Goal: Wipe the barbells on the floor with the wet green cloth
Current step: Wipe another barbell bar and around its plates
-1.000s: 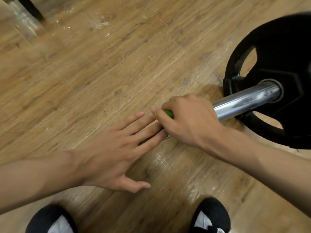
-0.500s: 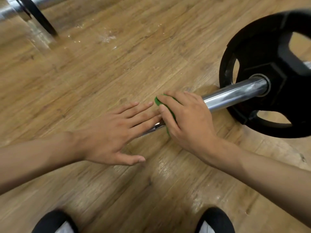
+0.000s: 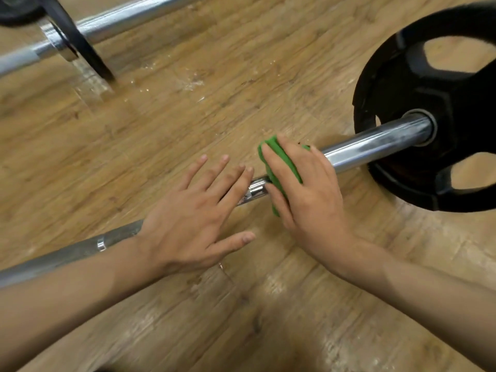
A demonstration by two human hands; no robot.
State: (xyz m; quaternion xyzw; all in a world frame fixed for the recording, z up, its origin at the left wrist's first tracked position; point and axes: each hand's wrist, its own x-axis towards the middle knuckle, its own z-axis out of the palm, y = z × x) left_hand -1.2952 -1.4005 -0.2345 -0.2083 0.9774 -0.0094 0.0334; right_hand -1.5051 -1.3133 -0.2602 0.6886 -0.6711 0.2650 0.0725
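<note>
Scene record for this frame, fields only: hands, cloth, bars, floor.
left hand: flat, fingers straight, resting on the near barbell shaft
right hand: holds the green cloth over the same bar, beside the sleeve
weight plate: black, on the sleeve, at right
second barbell: lying top left
floor: wood, pale smears

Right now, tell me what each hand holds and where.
Right hand grips the green cloth by its middle, over the barbell. Left hand holds nothing, lying flat.
</note>
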